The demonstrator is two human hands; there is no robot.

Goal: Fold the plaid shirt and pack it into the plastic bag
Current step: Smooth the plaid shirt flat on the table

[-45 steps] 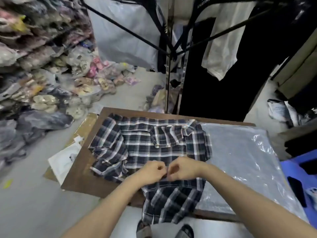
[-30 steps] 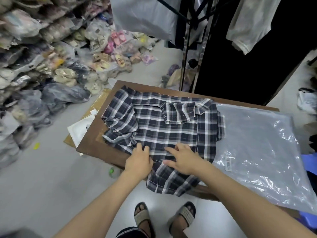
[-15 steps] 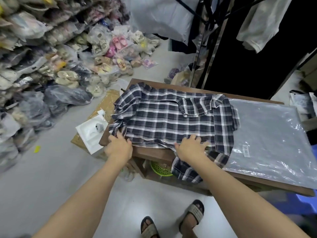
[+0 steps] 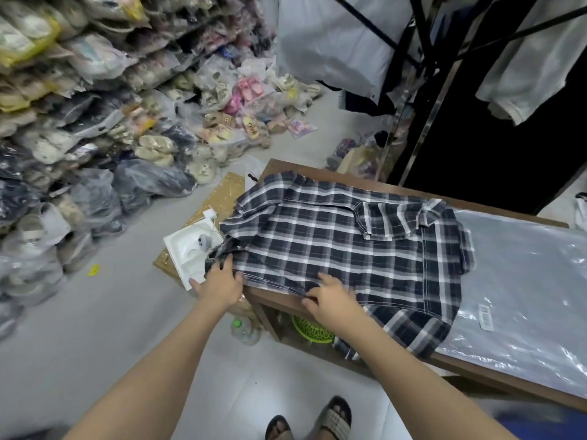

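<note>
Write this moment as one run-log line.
left grip: holds plaid shirt left corner | right grip: pinches near edge | shirt: spread on wooden table, overlapping plastic bag

One plaid shirt (image 4: pixel 333 246); one plastic bag (image 4: pixel 527 281)
</note>
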